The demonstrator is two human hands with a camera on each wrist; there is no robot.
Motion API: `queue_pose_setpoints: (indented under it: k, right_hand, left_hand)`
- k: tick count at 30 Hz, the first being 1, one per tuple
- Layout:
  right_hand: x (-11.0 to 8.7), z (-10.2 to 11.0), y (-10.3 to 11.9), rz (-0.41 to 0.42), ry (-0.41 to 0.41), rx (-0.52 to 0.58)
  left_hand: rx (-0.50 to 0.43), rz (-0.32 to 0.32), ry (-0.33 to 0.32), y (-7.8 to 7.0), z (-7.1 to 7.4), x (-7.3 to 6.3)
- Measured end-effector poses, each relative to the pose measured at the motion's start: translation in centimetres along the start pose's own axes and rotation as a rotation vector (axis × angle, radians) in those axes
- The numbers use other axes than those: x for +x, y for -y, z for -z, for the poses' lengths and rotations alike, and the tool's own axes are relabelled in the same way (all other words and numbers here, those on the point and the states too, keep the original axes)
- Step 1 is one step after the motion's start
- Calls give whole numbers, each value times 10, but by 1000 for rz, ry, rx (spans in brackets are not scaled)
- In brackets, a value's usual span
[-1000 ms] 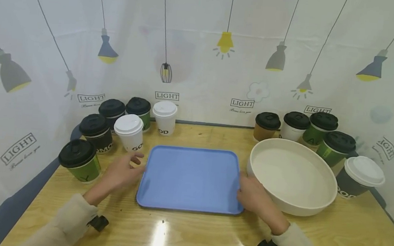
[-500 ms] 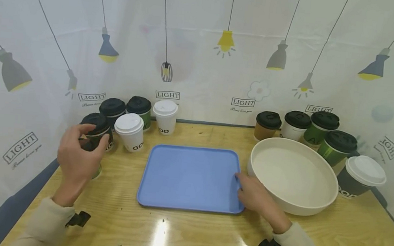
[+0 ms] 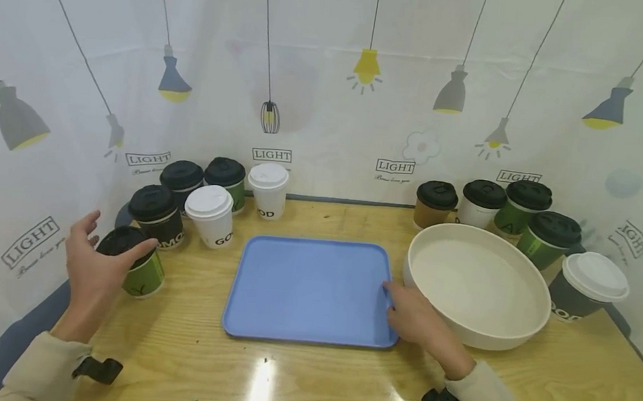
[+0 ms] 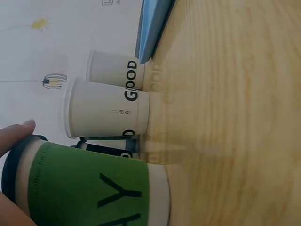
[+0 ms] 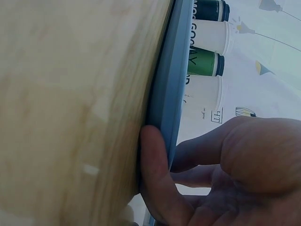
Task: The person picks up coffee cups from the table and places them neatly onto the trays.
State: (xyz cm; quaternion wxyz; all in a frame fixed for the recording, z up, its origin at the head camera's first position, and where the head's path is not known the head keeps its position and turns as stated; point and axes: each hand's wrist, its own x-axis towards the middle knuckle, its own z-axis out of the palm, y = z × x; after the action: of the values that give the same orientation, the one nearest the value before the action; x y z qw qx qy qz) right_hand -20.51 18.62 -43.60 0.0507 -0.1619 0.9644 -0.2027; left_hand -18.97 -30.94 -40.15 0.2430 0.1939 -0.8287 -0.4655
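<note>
In the head view my left hand [image 3: 96,269] is spread around the black lid of a green paper coffee cup [image 3: 143,279] at the table's left side. Thumb and fingers stand apart on either side of the lid. In the left wrist view the same cup [image 4: 89,188] stands upright, with a fingertip close to its lid; whether it touches is unclear. My right hand [image 3: 417,319] pinches the right rim of a blue tray [image 3: 313,290], which lies flat in the table's middle. The right wrist view shows fingers [image 5: 155,155] on both sides of the tray's edge [image 5: 169,89].
Behind the green cup stand several lidded cups, among them a black one [image 3: 157,217] and a white one [image 3: 211,216]. A round cream bowl [image 3: 478,286] sits right of the tray. More lidded cups, including a grey one [image 3: 586,287], line the bowl's far side. A printed curtain [image 3: 331,98] closes the back.
My left hand has left the tray's left side, swung left, and come down around the green cup's lid. My right hand has stayed at the tray's right rim.
</note>
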Motion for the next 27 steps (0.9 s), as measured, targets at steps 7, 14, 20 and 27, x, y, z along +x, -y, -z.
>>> queue_pose_setpoints:
  k: [7, 14, 20, 27]
  right_hand:
    - [0, -1, 0, -2, 4, 4]
    - [-1, 0, 0, 1, -3, 10]
    - [-1, 0, 0, -4, -2, 7]
    - [-1, 1, 1, -11, 7, 8]
  left_hand:
    - [-47, 168, 110, 9, -4, 1]
    - [-93, 188, 100, 17, -7, -5]
    - [-90, 132, 94, 20, -10, -7]
    - [-131, 83, 109, 5, -18, -13]
